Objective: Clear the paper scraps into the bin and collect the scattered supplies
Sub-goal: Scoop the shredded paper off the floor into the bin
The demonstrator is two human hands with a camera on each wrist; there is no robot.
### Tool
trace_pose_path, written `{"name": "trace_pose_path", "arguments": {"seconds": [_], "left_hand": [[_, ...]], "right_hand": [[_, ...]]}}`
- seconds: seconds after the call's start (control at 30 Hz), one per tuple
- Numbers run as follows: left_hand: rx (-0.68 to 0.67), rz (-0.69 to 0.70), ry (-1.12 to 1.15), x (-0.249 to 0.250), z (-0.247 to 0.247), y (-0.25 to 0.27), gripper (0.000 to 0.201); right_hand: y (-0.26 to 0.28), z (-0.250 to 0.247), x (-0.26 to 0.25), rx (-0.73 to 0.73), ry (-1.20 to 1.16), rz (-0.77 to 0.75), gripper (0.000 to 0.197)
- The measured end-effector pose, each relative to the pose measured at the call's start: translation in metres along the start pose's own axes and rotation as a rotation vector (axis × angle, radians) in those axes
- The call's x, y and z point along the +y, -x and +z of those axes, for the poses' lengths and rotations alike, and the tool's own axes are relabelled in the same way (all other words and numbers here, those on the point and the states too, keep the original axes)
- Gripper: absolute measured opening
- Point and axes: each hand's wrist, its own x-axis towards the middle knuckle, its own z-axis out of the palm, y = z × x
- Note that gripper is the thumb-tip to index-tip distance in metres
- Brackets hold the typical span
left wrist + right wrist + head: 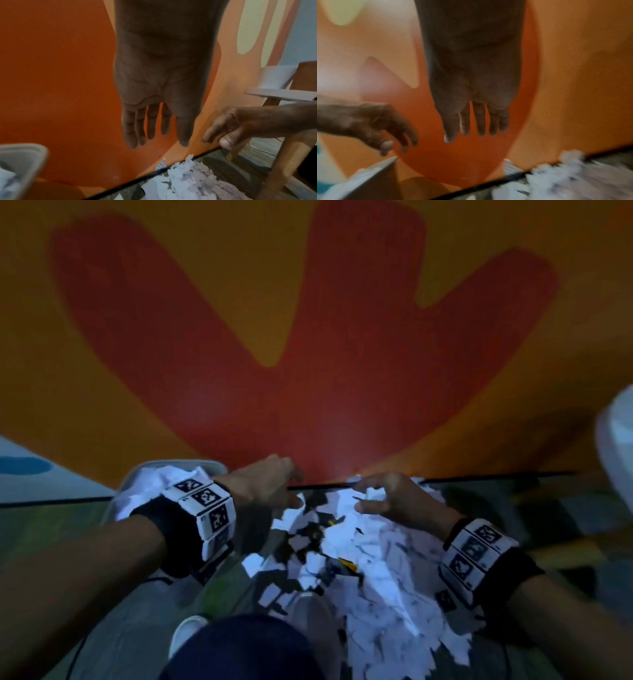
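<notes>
White torn paper scraps [383, 559] heaped at 6 o'clock beneath right hand [390, 498] and left hand [270, 484], both slack-fingered, empty; grey plastic bin [137, 477] at 9 o'clock.

The head view is dim and bluish, darkest at 6 o'clock, with a faint glow on the wall [342, 470] at centre. The paper scraps [376, 570] read as the brightest patch, smeared toward 5 o'clock. Straight lines bow at the edges. The left wrist view is warmer and fairly sharp, soft at 8 o'clock. The right wrist view is motion-blurred throughout, worst at 4 o'clock.
</notes>
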Motion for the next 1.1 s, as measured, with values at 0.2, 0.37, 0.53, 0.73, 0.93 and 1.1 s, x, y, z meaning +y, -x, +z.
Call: {"name": "trace_pose_path", "arguments": {"seconds": [0.2, 0.37, 0.53, 0.73, 0.93, 1.1], "left_hand": [[-0.158, 0.056, 0.121, 0.044, 0.072, -0.098, 0.056], [-0.246, 0.093, 0.201, 0.059, 0.145, -0.167, 0.079], [-0.286, 0.141, 0.262, 0.062, 0.21, -0.208, 0.106], [-0.28, 0.095, 0.089, 0.08, 0.268, -0.222, 0.131], [0.044, 0.063, -0.158, 0.098, 0.29, -0.211, 0.089], [0.205, 0.155, 0.057, 0.091, 0.297, -0.211, 0.056]], "right_hand": [[0.045, 0.013, 0.171, 0.158, -0.078, 0.411, 0.04], [0.048, 0.046, 0.244, 0.241, -0.232, 0.662, 0.058], [0.019, 0.066, 0.279, 0.272, -0.227, 0.669, 0.094], [-0.021, 0.092, 0.288, 0.169, -0.213, 0.69, 0.126], [-0.037, 0.119, 0.268, 0.133, 0.048, 0.509, 0.109], [-0.034, 0.105, 0.254, 0.094, -0.111, 0.362, 0.074]]}}
